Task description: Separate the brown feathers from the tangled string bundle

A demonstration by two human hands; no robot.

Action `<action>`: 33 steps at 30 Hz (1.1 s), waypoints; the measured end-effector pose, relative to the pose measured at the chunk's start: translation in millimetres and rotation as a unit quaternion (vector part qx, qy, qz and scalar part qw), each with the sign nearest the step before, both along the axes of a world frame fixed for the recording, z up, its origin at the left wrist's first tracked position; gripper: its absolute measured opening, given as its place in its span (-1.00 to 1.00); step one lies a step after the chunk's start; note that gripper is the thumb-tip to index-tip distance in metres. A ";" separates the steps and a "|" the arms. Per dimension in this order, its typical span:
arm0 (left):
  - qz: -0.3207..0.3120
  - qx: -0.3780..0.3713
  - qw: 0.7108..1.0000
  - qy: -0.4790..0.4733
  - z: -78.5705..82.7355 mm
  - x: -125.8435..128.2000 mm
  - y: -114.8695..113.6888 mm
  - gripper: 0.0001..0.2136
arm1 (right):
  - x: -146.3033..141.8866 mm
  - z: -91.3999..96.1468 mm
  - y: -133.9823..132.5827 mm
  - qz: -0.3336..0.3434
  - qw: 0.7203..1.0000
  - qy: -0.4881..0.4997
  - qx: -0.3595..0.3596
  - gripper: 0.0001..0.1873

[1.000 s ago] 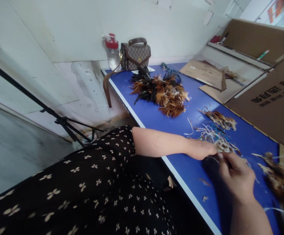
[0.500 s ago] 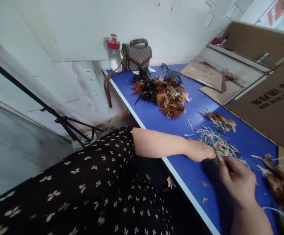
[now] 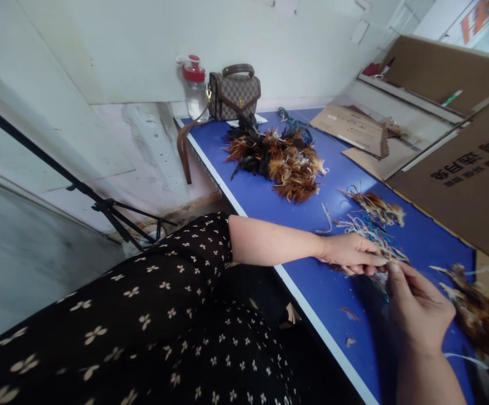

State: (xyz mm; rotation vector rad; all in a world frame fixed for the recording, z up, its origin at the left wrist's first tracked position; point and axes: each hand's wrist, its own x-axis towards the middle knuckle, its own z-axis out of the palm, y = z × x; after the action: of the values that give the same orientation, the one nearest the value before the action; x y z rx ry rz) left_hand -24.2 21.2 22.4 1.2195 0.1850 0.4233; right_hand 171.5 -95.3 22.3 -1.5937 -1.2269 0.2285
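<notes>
My left hand (image 3: 349, 253) reaches over the blue table, its fingers closed around what look like brown feathers, whose tips show beneath the palm. My right hand (image 3: 424, 306) meets it fingertip to fingertip; thumb and forefinger are pinched, and what lies between them is too small to make out. Just behind both hands is a tangle of white and teal strands (image 3: 365, 228), partly covered by the left hand. Beyond it sits a small bunch of brown feathers (image 3: 377, 208). More brown feathers (image 3: 483, 315) lie to the right of my right hand.
A large pile of brown and black feathers (image 3: 286, 163) lies farther back on the blue table (image 3: 265, 205). Behind it stand a handbag (image 3: 235, 97) and a red-capped bottle (image 3: 195, 90). Cardboard (image 3: 472, 163) borders the right side. A black tripod (image 3: 109, 207) stands left.
My left hand has turned, so its back and fingers now show. My right hand has moved slightly right. The fingertips still meet.
</notes>
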 end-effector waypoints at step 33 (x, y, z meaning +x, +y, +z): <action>0.194 0.344 0.918 -0.045 -0.5 1.5 32.7 -0.92 | 10.1 -5.1 8.3 0.040 0.991 0.110 -0.072 -0.38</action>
State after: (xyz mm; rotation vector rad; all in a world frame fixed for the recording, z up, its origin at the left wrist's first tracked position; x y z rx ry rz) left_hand -22.6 53.9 21.9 1.8583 0.2073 0.9439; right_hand 181.6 -87.0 17.1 -1.5958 -1.1240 0.5403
